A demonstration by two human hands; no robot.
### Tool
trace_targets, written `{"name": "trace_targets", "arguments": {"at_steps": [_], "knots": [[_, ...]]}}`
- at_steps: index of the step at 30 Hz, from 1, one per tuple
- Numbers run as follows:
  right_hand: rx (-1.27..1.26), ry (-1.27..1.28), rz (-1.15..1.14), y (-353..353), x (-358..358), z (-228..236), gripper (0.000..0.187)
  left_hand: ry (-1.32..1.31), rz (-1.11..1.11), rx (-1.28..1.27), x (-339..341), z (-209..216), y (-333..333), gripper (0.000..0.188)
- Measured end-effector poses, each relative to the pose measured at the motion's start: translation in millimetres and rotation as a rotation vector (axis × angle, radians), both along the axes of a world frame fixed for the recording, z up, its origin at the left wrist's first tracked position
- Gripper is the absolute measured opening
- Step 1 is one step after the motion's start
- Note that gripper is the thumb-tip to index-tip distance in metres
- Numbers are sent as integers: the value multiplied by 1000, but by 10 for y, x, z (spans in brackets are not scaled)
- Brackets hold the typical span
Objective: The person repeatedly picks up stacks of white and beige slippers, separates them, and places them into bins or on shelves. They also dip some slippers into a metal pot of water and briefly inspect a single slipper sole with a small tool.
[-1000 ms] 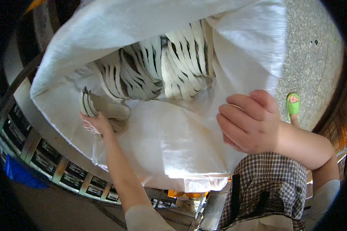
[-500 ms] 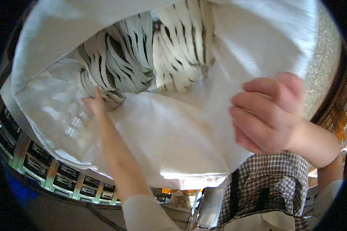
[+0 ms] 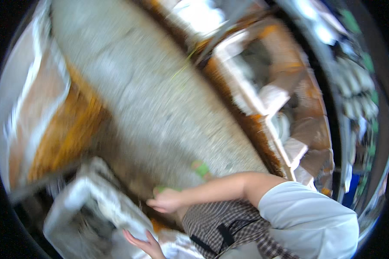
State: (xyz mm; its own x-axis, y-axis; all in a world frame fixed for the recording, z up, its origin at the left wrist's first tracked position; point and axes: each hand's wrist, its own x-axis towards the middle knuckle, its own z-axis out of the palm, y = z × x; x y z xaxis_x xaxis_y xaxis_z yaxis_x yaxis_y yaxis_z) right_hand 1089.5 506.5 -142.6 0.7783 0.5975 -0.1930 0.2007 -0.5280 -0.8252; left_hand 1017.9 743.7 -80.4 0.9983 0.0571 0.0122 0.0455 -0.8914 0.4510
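Note:
At the lower edge, my left hand is open, thumb and fingers apart and nothing visible in it. It is beside a white box-like container whose greyish contents are too blurred to name. My right hand reaches across in front of my checked apron, above and to the right of the left one. Its fingers are smeared by motion, so their closure is unclear, and no object shows in it.
A grey concrete floor runs through the middle, with my green footwear on it. Cardboard boxes with white rims line the right, partly holding pale things. At left stands a brown-sided container with white lining.
My view has swung away from the white lining with its folded pale strips, now out of sight. My left hand has left those strips; my right hand now reaches leftward across my body.

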Motion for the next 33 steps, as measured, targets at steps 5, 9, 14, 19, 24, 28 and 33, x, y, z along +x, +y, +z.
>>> {"name": "trace_targets", "arguments": {"at_steps": [5,9,14,19,24,28,33], "knots": [[-515,462,46,-2113,-1455,636,46,627,-604,9,-515,370,-924,84],[-225,861,-365,-2524,-2968,1135,83,828,-946,-74,-686,717,-1438,78],[-152,944,-863,-1944,-3756,1076,60,818,-1226,43,-497,688,-1787,74],[-254,694,-1409,-1310,-3875,1172,32,814,-1341,235,-318,410,-1939,70],[-233,660,-1537,-1118,-4066,1494,39,777,-1354,432,-211,186,-2148,67],[-114,592,-1771,-1200,-4341,1925,53,718,-1277,596,-172,-10,-2442,63],[-325,62,-2192,-2660,-4842,2606,68,612,-1137,645,-89,-67,-3003,60]]}}
